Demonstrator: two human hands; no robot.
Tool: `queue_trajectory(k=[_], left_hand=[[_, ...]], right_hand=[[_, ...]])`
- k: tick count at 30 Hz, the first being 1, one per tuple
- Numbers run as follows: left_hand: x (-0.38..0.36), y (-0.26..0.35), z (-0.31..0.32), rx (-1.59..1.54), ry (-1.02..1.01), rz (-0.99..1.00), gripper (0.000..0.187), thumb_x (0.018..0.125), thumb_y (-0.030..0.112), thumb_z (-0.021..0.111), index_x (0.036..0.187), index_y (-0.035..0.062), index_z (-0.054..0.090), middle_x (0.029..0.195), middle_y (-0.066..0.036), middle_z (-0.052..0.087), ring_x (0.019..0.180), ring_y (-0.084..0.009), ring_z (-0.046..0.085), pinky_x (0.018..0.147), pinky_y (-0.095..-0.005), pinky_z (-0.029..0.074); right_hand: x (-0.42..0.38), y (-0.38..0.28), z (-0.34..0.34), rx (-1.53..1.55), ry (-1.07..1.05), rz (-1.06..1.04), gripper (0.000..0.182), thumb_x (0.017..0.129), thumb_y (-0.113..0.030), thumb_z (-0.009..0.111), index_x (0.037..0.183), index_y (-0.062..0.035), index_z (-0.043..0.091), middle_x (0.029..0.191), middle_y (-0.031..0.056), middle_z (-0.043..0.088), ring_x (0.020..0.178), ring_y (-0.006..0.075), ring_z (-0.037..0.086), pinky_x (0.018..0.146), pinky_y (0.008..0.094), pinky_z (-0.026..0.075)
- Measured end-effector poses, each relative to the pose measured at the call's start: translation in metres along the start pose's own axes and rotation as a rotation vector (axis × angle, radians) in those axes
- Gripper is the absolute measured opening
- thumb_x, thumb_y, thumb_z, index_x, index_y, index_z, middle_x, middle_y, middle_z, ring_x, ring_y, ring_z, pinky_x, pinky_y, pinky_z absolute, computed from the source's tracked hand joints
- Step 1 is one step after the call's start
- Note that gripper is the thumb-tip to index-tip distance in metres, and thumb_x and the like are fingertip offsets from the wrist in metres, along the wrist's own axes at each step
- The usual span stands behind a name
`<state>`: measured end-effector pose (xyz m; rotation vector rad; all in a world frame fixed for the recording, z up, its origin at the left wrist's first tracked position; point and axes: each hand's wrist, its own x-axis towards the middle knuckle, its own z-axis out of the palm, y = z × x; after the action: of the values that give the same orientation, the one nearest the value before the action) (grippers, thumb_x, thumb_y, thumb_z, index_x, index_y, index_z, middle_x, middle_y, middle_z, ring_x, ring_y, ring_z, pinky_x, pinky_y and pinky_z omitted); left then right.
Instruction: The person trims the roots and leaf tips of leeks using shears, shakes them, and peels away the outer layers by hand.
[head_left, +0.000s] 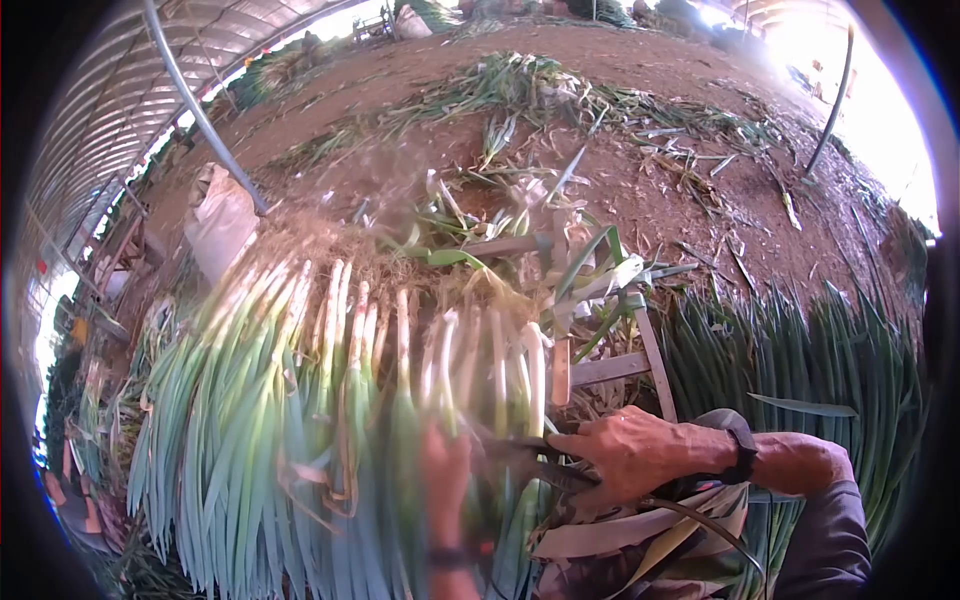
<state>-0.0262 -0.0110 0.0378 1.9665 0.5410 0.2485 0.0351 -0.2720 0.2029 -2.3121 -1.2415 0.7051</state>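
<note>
Long green onions (250,390) lie side by side before me, their pale stalks and brown roots (320,240) pointing away from me. My left hand (447,465), smeared by motion, is among the stalks at the middle of the row; I cannot tell whether its fingers grip any. Just right of it, my right hand (625,455) is closed around a black hand tool (515,450) whose front reaches toward the stalks. A thin dark hose (715,522) curves below my right wrist. Some stalks (535,370) near the left hand look blurred.
A wooden frame (610,368) stands beyond my right hand, with loose leaves over it. More green onions (800,360) lie at the right. Leaf scraps (520,80) litter the dirt floor (400,90). A metal pole (195,105) and a pale sack (220,220) stand at the left.
</note>
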Motion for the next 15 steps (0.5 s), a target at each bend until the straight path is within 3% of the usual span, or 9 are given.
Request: queue_trajectory(k=[2,5,6,9,10,12,15], left_hand=[[-0.019,0.019,-0.011,0.24,-0.144,-0.141,0.055,0.088,0.01,0.061,0.139,-0.0068,0.05,0.115,-0.025,0.068,0.095,-0.0278,0.07,0.081,-0.0343,0.055],[-0.039,-0.031,0.014,0.522,0.133,0.277,0.051,0.089,0.016,0.064,0.134,-0.0061,0.056,0.114,-0.029,0.068,0.097,-0.0384,0.071,0.084,-0.0407,0.056],[-0.05,-0.003,0.008,0.516,0.034,0.131,0.051,0.088,0.018,0.065,0.134,-0.0046,0.057,0.114,-0.027,0.069,0.093,-0.0423,0.071,0.079,-0.0449,0.058],[-0.071,-0.013,0.013,0.603,-0.016,0.14,0.055,0.088,0.018,0.066,0.137,-0.0032,0.055,0.117,-0.029,0.068,0.089,-0.0426,0.071,0.074,-0.0444,0.059],[-0.077,-0.021,0.019,0.662,-0.018,0.125,0.041,0.088,0.015,0.065,0.126,0.0008,0.062,0.125,-0.026,0.066,0.089,-0.0387,0.073,0.067,-0.0451,0.059],[-0.091,-0.046,0.025,0.825,-0.015,0.388,0.028,0.089,0.016,0.063,0.114,0.004,0.063,0.126,-0.022,0.067,0.085,-0.0361,0.073,0.063,-0.0451,0.059],[-0.102,-0.052,0.037,0.826,-0.011,0.542,0.016,0.089,0.019,0.064,0.099,0.0084,0.058,0.126,-0.017,0.066,0.081,-0.0335,0.072,0.056,-0.0422,0.059]], right_hand=[[0.006,0.003,0.0,-0.033,0.009,0.052,0.069,0.078,-0.042,0.077,0.132,-0.0039,0.057,0.089,0.0194,0.069,0.076,0.0405,0.069,0.067,0.0489,0.054],[0.018,0.015,0.006,-0.045,0.085,0.043,0.072,0.078,-0.041,0.077,0.136,-0.0049,0.055,0.087,0.0188,0.069,0.074,0.0404,0.068,0.066,0.049,0.054],[0.022,0.018,0.007,-0.042,0.121,0.028,0.073,0.078,-0.04,0.076,0.137,-0.0058,0.054,0.087,0.0187,0.069,0.073,0.0401,0.068,0.065,0.049,0.054],[0.039,0.026,0.006,-0.049,0.043,0.152,0.074,0.078,-0.038,0.075,0.141,-0.0084,0.051,0.086,0.0181,0.069,0.072,0.0382,0.068,0.063,0.0486,0.053],[0.041,0.03,0.008,-0.076,0.078,0.147,0.074,0.078,-0.037,0.075,0.142,-0.0091,0.051,0.085,0.0178,0.069,0.072,0.038,0.068,0.063,0.0486,0.053],[0.045,0.034,0.012,-0.128,0.145,0.132,0.073,0.078,-0.036,0.074,0.143,-0.0103,0.05,0.085,0.0172,0.069,0.072,0.0377,0.067,0.062,0.0485,0.053],[0.036,0.022,0.003,-0.088,0.176,0.104,0.071,0.083,-0.027,0.063,0.151,-0.0195,0.044,0.066,0.0119,0.064,0.048,0.0276,0.06,0.045,0.0408,0.049]])
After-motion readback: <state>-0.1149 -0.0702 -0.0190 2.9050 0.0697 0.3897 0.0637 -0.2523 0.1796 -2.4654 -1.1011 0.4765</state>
